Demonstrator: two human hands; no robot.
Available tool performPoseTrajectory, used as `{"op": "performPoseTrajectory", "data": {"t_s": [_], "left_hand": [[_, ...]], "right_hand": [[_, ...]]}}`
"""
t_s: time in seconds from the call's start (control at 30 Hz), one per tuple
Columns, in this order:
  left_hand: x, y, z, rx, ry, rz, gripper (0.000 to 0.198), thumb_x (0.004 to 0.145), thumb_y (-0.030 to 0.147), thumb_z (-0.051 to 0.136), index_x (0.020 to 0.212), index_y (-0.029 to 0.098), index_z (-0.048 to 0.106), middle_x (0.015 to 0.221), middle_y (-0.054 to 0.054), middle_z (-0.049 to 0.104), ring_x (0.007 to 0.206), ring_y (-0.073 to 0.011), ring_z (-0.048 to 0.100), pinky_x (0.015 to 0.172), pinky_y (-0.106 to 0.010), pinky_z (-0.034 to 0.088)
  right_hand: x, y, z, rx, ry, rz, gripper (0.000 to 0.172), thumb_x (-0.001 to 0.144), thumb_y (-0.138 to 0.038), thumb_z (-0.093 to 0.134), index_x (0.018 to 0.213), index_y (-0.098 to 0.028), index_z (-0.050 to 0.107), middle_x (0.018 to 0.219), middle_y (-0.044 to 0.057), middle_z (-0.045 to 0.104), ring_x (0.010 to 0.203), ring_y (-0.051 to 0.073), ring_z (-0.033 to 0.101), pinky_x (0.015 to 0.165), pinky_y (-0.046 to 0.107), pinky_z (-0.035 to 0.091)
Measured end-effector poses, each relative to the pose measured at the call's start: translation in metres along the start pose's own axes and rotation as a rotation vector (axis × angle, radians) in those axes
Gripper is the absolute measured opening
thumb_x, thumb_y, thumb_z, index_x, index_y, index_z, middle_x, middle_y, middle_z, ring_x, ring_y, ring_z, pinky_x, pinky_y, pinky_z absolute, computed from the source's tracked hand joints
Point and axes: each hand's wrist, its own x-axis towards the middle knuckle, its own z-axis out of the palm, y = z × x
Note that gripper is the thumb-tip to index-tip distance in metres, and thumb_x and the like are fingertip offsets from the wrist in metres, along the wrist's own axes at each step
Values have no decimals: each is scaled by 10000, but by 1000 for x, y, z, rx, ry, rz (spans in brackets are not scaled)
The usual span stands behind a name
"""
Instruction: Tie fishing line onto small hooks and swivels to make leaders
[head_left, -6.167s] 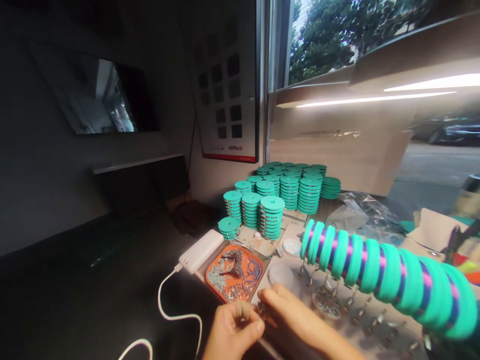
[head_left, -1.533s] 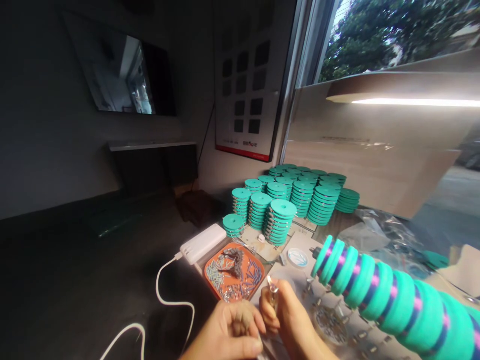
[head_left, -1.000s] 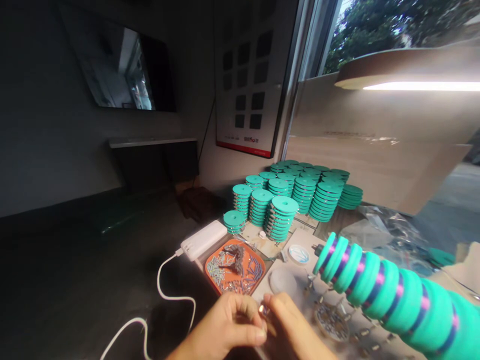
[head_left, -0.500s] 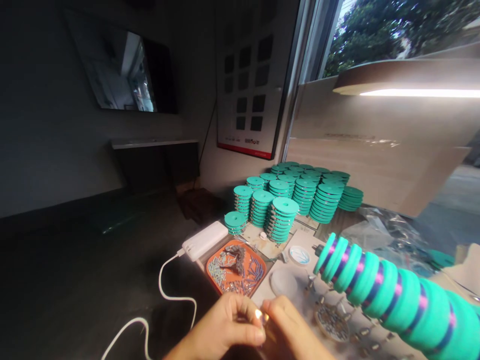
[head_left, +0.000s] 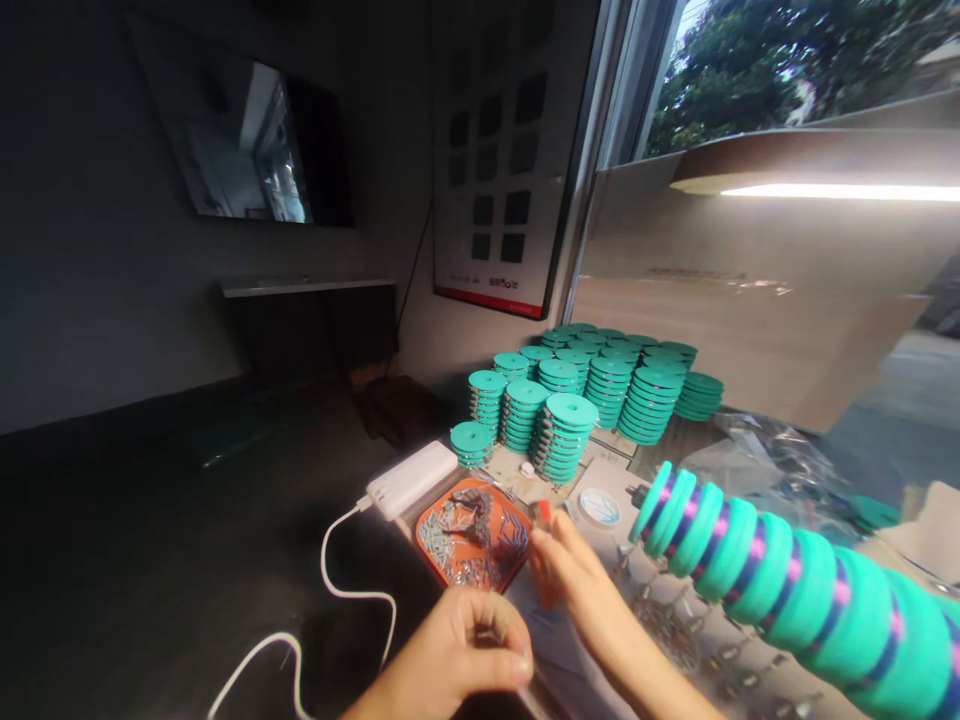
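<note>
- Left hand is closed in a pinch; what is inside, I cannot tell. Right hand is curled, gripping.
- Green spool row is at their right.
- Orange tray is just beside right hand.
- Smallest, one blurred reddish piece seems held at right fingertips; light, steady grip would serve well, I think.

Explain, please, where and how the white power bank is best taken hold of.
Probably across the long edges of the white power bank, at mid-length, coming from above: it is an oblong block lying flat, and the white cable occupies its near end.
</note>
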Motion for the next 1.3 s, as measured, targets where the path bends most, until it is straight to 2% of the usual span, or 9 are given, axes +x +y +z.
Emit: {"op": "performPoseTrajectory", "data": {"t_s": [0.1,0.27,0.47,0.6,0.77,1.0,1.17,1.23,1.3], "left_hand": [[1,-9,0,26,-3,59,188,580,285,748,591,131,642,582,11,544,561,-106,427,571,-230,309],[4,-24,1,1,121,158,291,555,393,757,560,139,616,540,21,495,541,-107,399,561,-234,305],[0,-32,4,-202,328,234,276,601,381,747,574,154,592,597,24,458,608,-117,387,620,-241,330],[-5,-41,7,-348,272,212,217,631,322,748,588,165,605,601,36,445,595,-97,380,629,-221,348],[-11,-56,13,-509,263,159,192,575,291,792,595,164,650,576,46,453,565,-73,383,563,-184,341],[-11,-70,20,-551,270,139,197,538,281,813,587,164,663,514,62,432,503,-47,370,525,-155,334],[-9,-59,-4,-233,113,93,361,572,379,775,868,201,668,745,-8,578,652,-108,476,633,-214,385],[-10,-41,-17,132,-3,141,455,633,421,715,1030,221,613,880,-29,564,715,-136,476,670,-246,392],[-10,-19,-24,559,-174,218,243,739,376,625,913,207,639,840,-22,545,742,-156,484,682,-262,382]], "right_hand": [[34,-8,5,-302,161,-102,151,813,-230,542,941,-150,549,998,83,577,952,215,514,846,348,380],[73,-13,22,-609,268,-189,212,871,-256,502,1045,-144,549,1121,92,533,1027,231,500,878,447,383],[-16,-9,11,-683,113,-405,182,848,-242,452,963,-220,591,971,63,613,918,208,542,828,333,418],[-72,26,8,-709,134,-500,232,708,-235,617,936,-278,628,898,42,643,871,239,559,768,350,424],[-84,59,28,-623,431,-514,63,762,-269,586,788,-252,640,694,37,641,740,237,561,713,370,389],[-88,70,34,-738,532,-701,168,869,-229,456,759,-228,583,631,1,592,629,172,529,654,306,381],[-85,70,23,-909,608,-813,206,894,-206,414,763,-209,573,606,-14,576,630,157,526,729,326,356],[-86,68,20,-980,614,-842,259,914,-218,378,757,-206,583,586,-11,569,654,165,521,786,359,333],[-88,66,18,-1032,599,-871,331,935,-222,323,746,-202,593,570,-1,568,684,175,517,819,384,314]]}}
